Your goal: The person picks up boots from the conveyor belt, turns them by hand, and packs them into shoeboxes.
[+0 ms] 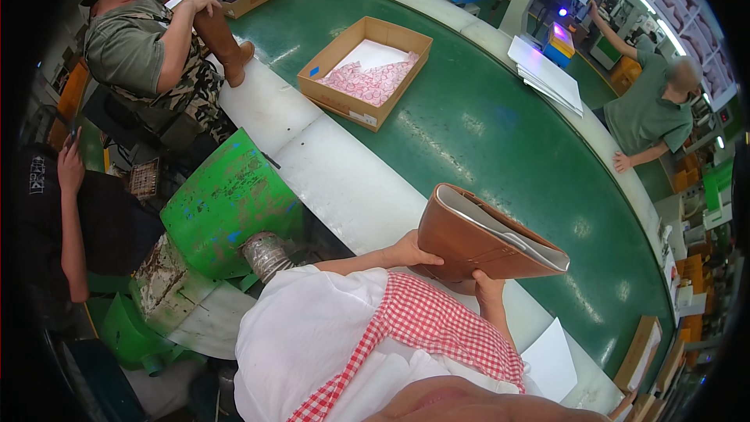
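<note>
A brown leather boot (476,242) is held in front of me over the white table edge (344,176), its wide shaft opening showing a pale grey lining. My left hand (414,254) grips the shaft's left side, thumb on the near face and the other fingers out of sight. At the lower edge, my right hand (490,291) is closed on the same boot with its thumb up against the leather. The foot of the boot is mostly hidden behind my hands. Close to my right forearm lies a white sheet (551,359).
An open cardboard box (366,116) with pink-patterned paper sits on the green belt (469,137). To the left stands a green machine hood (230,203) with a duct. One co-worker (129,47) handles another brown boot (223,47); another person (652,105) leans at the far right.
</note>
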{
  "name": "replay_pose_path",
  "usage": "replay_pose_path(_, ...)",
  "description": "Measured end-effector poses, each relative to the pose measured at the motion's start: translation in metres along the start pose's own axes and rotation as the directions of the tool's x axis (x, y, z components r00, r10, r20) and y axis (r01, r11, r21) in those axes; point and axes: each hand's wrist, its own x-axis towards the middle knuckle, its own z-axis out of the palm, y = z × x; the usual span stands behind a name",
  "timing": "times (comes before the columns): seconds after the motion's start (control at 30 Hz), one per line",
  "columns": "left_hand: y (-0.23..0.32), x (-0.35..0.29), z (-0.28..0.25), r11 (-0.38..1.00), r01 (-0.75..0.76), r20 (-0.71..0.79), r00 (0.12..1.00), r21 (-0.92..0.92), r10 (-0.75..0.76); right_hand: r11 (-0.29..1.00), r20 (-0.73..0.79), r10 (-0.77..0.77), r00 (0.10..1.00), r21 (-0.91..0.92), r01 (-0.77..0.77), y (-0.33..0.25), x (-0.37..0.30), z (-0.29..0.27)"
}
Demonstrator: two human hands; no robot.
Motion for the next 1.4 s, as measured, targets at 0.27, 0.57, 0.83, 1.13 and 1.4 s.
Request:
replay_pose_path(0.27, 0.003, 0.0, 0.001, 1.0, 0.019, -0.004, 1.0, -0.006, -0.019, 1.0, 0.015, -0.003, 1.0, 0.013, 0.002, -0.002, 0.001, 0.002)
replay_pose_path(0.57, 0.001, 0.001, 0.001, 1.0, 0.018, -0.005, 1.0, -0.017, -0.018, 1.0, 0.015, -0.01, 1.0, 0.02, 0.01, -0.003, 0.001, 0.001)
replay_pose_path(0.83, 0.005, 0.0, 0.002, 0.999, 0.042, -0.021, 0.999, -0.009, -0.042, 1.0, 0.013, 0.005, 1.0, 0.024, -0.005, -0.001, 0.001, -0.001)
replay_pose_path(1.13, 0.013, 0.003, -0.014, 0.996, 0.084, 0.151, 0.985, 0.02, -0.086, 0.999, 0.017, -0.034, 0.999, 0.016, 0.034, 0.001, 0.0, 0.0)
replay_pose_path(1.4, 0.062, 0.075, -0.104, 0.977, 0.14, -0.001, 0.99, 0.162, -0.142, 1.0, 0.047, -0.009, 0.999, 0.0, 0.009, -0.001, 0.0, -0.001)
